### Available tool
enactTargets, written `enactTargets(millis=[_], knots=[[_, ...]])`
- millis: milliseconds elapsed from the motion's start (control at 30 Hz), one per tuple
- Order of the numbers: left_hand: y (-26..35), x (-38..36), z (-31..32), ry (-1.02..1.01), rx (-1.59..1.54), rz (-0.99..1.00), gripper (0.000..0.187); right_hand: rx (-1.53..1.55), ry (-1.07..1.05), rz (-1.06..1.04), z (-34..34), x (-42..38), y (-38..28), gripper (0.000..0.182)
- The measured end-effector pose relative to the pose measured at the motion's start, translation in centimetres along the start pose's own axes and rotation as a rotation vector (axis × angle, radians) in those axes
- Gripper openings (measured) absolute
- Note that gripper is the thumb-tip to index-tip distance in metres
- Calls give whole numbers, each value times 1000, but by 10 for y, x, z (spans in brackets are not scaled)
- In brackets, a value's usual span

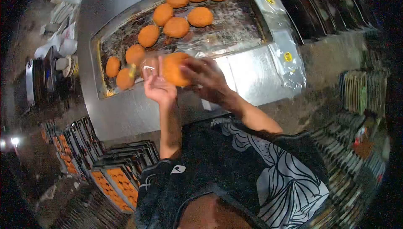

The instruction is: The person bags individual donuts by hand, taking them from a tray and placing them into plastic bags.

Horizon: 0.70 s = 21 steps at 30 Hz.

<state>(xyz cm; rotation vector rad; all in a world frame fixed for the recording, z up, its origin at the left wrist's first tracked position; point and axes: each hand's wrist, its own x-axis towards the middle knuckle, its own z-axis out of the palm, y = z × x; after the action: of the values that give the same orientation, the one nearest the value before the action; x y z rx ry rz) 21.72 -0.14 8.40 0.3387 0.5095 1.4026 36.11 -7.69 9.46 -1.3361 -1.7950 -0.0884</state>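
Round golden-orange bun [174,70], held up between the two hands in front of the near edge of a stained, shallow metal pan [237,23] set into a steel worktop [121,122]. The right hand [206,80], blurred by motion and in shadow, grips the bun at its right side, the fingers curled over the edge. The left hand [158,87] is turned palm up at the bun's left side, its fingers pointing away from the body; clear plastic film [150,66] shows beside these fingers, and whether they pinch the film or merely lie against it cannot be told. A blurred yellow patch appears at the left of the film. Eleven further buns [176,27] lie in the pan: four form a row along the far edge, two sit side by side near the middle, and the others descend in a slanting line toward the near left corner. Along the right side of the worktop rest clear plastic bags [287,42] bearing round yellow labels. Stacked trays [112,185], with buns visible in them, stand at lower left; slatted racks or trays [354,87] stand at right. The person wears a dark shirt [210,153] with a pale leaf-like print.
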Motion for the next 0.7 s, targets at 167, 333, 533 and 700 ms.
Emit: enactTargets(millis=[167, 333, 533, 700], knots=[[-9, -19, 23, -174, -14, -177, 51, 97, 52, 161, -17, -3, -24, 83], [-27, -54, 41, 41, 52, -404, 46, 36, 151, 254, -9, 24, -35, 86], [-31, -79, 13, -67, 421, -556, 27, 157, -7, 597, -9, -15, 7, 40], [-67, -83, -65, -1076, 1636, -186, 29, 78, 134, 575, -35, 110, 40, 27]])
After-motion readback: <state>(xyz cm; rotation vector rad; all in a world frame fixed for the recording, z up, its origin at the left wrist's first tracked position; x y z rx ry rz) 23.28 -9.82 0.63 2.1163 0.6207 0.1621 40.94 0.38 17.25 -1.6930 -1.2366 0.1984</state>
